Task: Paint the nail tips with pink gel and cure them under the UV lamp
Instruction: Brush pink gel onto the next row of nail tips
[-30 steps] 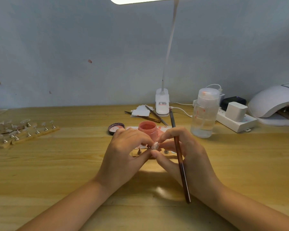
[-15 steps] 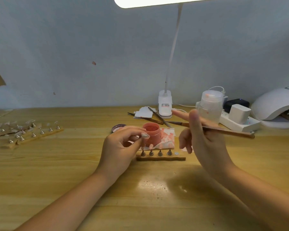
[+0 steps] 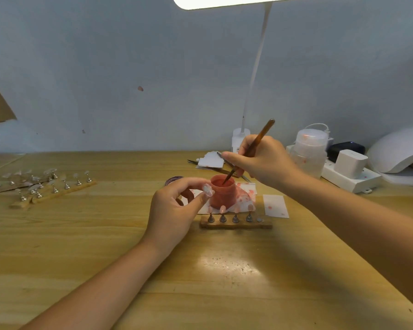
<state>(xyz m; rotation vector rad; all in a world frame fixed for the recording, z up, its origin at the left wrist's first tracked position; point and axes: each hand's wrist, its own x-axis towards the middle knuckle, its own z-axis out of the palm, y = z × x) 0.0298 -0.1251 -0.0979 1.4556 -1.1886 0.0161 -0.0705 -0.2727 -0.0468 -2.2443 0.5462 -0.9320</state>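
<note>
My left hand (image 3: pixel 174 207) pinches a clear nail tip (image 3: pixel 208 189) on its stand, just left of the open pink gel jar (image 3: pixel 223 195). My right hand (image 3: pixel 260 160) grips a brown brush (image 3: pixel 253 146) whose tip dips into the jar. In front of the jar a wooden holder (image 3: pixel 235 225) carries several pink nail tips on metal stands. The white UV lamp (image 3: pixel 398 151) sits at the far right edge.
More nail tips on wooden strips (image 3: pixel 45 186) lie at the left. A clear bottle (image 3: pixel 309 151), a power strip (image 3: pixel 351 175) with chargers, a desk lamp base (image 3: pixel 239 139), tweezers and stained paper pieces (image 3: pixel 274 206) crowd the back right.
My right hand swung the brush from level to upright and lowered its tip into the jar. My left hand kept the nail tip beside the jar.
</note>
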